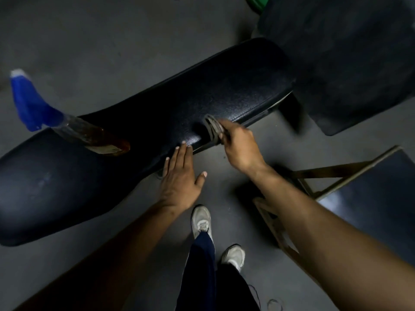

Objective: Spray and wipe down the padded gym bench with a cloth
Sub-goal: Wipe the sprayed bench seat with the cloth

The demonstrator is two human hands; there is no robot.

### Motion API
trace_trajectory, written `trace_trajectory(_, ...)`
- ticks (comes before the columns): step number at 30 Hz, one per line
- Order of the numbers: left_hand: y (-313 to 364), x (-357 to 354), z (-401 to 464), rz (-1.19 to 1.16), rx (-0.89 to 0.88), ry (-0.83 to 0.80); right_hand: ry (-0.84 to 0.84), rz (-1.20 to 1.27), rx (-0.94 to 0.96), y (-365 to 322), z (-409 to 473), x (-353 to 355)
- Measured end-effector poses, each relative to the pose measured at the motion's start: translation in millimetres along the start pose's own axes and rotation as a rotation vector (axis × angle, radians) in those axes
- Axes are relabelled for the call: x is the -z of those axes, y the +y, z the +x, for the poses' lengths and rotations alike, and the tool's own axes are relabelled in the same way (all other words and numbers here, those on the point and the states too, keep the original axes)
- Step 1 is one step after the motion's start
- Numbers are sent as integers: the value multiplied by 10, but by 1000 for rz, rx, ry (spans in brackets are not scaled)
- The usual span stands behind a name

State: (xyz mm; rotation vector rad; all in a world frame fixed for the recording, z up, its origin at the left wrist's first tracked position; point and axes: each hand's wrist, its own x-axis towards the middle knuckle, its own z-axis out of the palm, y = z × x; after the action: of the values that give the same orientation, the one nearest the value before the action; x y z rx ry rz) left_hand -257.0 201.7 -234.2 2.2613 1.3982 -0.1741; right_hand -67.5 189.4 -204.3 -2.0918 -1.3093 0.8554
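The right hand (238, 145) has its grip closed on a bunched grey cloth (212, 129), pressing it to the near edge of the padded surface (224, 90); the left hand (179, 176) lies flat and open beside it. The spray bottle (74, 126) rests on the pad, so spraying looks done; wiping seems partway, with most of the pad left.

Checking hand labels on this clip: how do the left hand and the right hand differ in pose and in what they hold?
The left hand lies flat with straight fingers, holding nothing; the right hand is curled round the cloth. The left hand's fingertips reach the near edge of the bench; the right hand presses the cloth against that edge further right. The right hand is blurred, the left sharp. Both are bare and at the same bench edge.
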Motion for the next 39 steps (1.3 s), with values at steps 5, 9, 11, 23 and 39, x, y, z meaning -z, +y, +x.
trace_trajectory(5,-7,124,429,25,-39,31,74,-182,56,-37,607,176)
trace_trajectory(9,2,215,781,36,-72,45,-58,-335,27,41,912,119)
trace_trajectory(11,-32,228,920,46,-75,35,-164,-402,-22,112,924,25)
trace_trajectory(23,-266,83,984,94,-13,-88,-190,-386,14,221,774,-118)
trace_trajectory(39,-338,331,-75,-91,270,75,-416,-205,311,-857,495,-116)
